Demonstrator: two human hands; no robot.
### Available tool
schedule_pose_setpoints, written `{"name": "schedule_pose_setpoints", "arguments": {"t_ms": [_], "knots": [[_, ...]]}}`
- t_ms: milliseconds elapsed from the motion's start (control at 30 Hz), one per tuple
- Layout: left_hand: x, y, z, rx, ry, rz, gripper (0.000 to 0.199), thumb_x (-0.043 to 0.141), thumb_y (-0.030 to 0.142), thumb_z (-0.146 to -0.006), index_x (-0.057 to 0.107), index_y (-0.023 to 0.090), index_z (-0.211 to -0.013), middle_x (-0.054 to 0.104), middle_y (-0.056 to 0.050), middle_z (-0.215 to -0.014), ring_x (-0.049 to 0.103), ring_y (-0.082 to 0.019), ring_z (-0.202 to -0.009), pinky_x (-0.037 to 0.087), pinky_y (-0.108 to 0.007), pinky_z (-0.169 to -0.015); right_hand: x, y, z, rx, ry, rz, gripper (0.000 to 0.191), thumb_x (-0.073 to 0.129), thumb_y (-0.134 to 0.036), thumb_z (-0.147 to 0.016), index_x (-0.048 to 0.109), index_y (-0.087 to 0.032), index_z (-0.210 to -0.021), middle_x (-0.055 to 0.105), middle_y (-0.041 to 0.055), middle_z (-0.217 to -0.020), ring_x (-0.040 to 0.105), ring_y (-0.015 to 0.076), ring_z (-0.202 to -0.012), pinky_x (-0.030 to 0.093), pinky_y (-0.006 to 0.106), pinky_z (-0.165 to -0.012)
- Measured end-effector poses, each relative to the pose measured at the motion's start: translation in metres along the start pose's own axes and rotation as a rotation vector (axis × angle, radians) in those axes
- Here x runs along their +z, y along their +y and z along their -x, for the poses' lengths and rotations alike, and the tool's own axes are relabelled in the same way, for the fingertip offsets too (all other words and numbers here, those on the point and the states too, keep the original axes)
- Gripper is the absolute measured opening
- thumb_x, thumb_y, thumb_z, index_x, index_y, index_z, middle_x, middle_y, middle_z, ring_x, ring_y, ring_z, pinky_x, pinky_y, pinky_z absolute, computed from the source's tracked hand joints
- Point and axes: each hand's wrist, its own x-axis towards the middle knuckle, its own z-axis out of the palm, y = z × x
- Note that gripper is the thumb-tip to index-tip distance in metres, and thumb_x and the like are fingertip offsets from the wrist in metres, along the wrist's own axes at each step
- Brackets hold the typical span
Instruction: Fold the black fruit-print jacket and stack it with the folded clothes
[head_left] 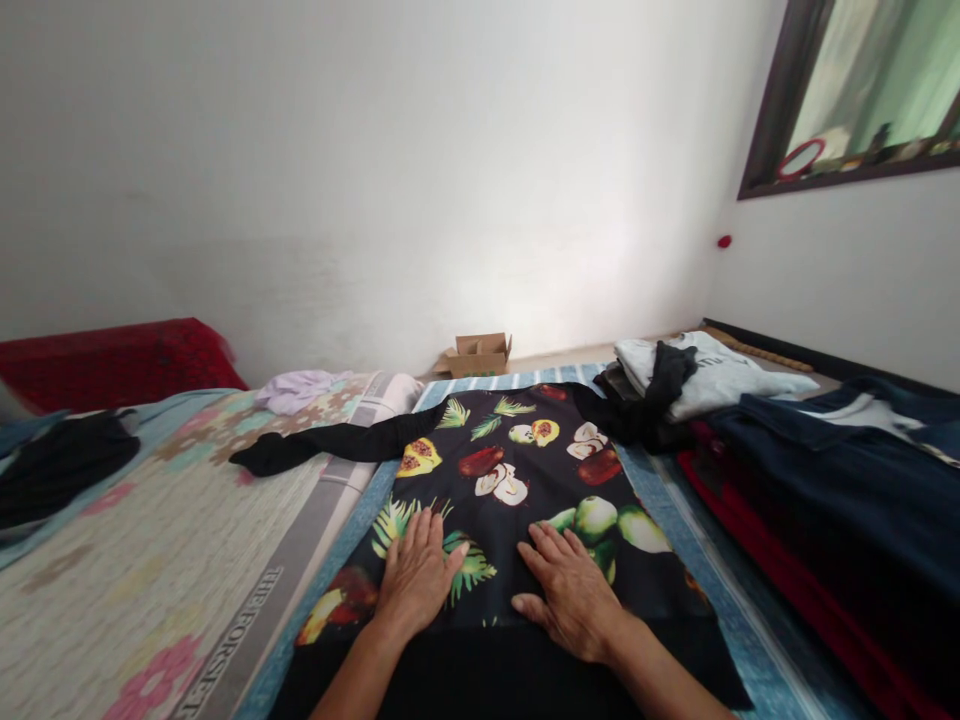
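A black long-sleeved top with a fruit and leaf print lies spread out, its hem toward me and its neck end away. Its left sleeve stretches out over the patterned mat. The right sleeve bends up against a pile of clothes. My left hand rests flat on the lower left of the print, fingers extended. On the lower right, beside the printed green fruit, my right hand presses flat with its fingers out. Neither hand grips the cloth.
Under the top is a blue striped sheet. At right stand folded dark blue clothes and a light grey garment. A floral mat, lilac cloth and black garment lie left. A cardboard box sits by the wall.
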Motion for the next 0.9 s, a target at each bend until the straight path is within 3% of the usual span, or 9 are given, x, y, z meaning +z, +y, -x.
{"name": "schedule_pose_setpoints", "arguments": {"t_ms": [167, 367, 500, 667, 767, 900], "knots": [[-0.028, 0.005, 0.001, 0.010, -0.114, 0.033, 0.070, 0.031, 0.048, -0.086, 0.034, 0.006, -0.141, 0.022, -0.017, -0.150, 0.016, -0.030, -0.140, 0.019, -0.050, -0.110, 0.001, 0.000, -0.001, 0.045, 0.020, -0.001, 0.067, 0.033, -0.059, -0.090, 0.036, -0.018, -0.142, 0.024, 0.0136, -0.151, 0.015, 0.0282, -0.140, 0.013, 0.046, -0.113], [-0.048, 0.029, -0.026, 0.165, -0.007, 0.103, 0.062, 0.037, 0.042, -0.085, 0.041, 0.009, -0.137, 0.022, -0.017, -0.150, 0.016, -0.028, -0.140, 0.021, -0.048, -0.109, -0.015, 0.000, -0.002, 0.162, 0.131, 0.040, 0.062, 0.036, -0.052, -0.091, 0.040, -0.014, -0.140, 0.027, 0.0145, -0.149, 0.018, 0.0275, -0.139, 0.015, 0.043, -0.113], [-0.048, 0.060, -0.053, 0.278, 0.034, 0.155, 0.056, 0.038, 0.041, -0.087, 0.044, 0.010, -0.134, 0.026, -0.018, -0.149, 0.020, -0.028, -0.139, 0.024, -0.044, -0.109, -0.034, 0.009, -0.020, 0.201, 0.170, 0.086, 0.062, 0.037, -0.050, -0.091, 0.041, -0.010, -0.138, 0.030, 0.0169, -0.147, 0.022, 0.0288, -0.138, 0.018, 0.043, -0.112], [-0.041, 0.103, -0.078, 0.359, 0.026, 0.161, 0.055, 0.032, 0.039, -0.092, 0.038, 0.010, -0.138, 0.022, -0.016, -0.151, 0.016, -0.027, -0.140, 0.023, -0.043, -0.110, -0.049, 0.037, -0.060, 0.289, 0.212, 0.194, 0.061, 0.033, -0.048, -0.093, 0.040, -0.008, -0.138, 0.033, 0.0185, -0.146, 0.027, 0.0302, -0.136, 0.023, 0.042, -0.109], [-0.034, 0.119, -0.088, 0.391, 0.021, 0.151, 0.056, 0.027, 0.039, -0.093, 0.031, 0.012, -0.142, 0.018, -0.013, -0.152, 0.013, -0.026, -0.141, 0.020, -0.046, -0.111, -0.047, 0.061, -0.077, 0.335, 0.221, 0.264, 0.064, 0.032, -0.051, -0.092, 0.039, -0.007, -0.139, 0.033, 0.0194, -0.146, 0.028, 0.0317, -0.135, 0.024, 0.043, -0.107], [-0.018, 0.126, -0.097, 0.402, 0.004, 0.135, 0.064, 0.025, 0.050, -0.092, 0.028, 0.013, -0.144, 0.017, -0.011, -0.152, 0.012, -0.026, -0.141, 0.015, -0.049, -0.112, -0.032, 0.094, -0.082, 0.390, 0.224, 0.343, 0.072, 0.035, -0.057, -0.090, 0.038, -0.004, -0.139, 0.031, 0.0219, -0.146, 0.024, 0.0333, -0.136, 0.021, 0.046, -0.108]]}}
